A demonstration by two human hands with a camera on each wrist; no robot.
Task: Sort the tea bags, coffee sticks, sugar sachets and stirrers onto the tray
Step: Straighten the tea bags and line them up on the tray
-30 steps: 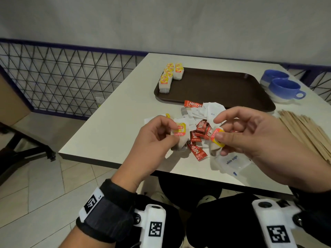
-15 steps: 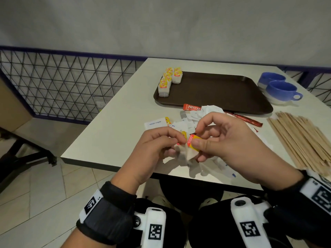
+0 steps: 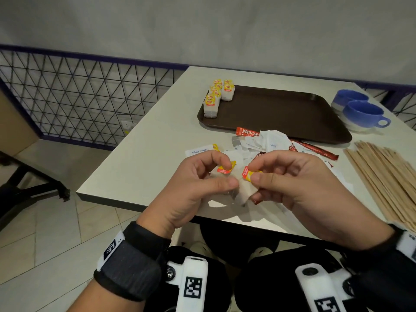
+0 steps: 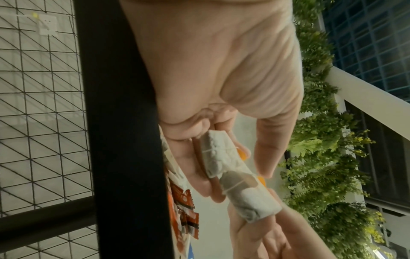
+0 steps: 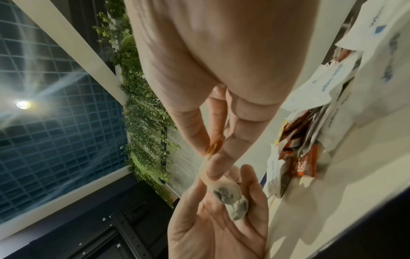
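Tea bags (image 3: 244, 188) pinched between both hands (image 3: 243, 183) above table edge (image 3: 139, 200)

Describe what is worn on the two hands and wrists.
Both hands are bare: left hand, right hand. Each wrist carries a black strap with a white tag printed in black, and a white camera block bearing a square black-and-white code.

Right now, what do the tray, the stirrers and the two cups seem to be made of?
The tray: dark brown, probably plastic, with a dull sheen and moulded raised rim. The stirrers: pale, matt flat sticks, seemingly bare wood. The cups: likely glazed ceramic, glossy blue fading to white at the base.
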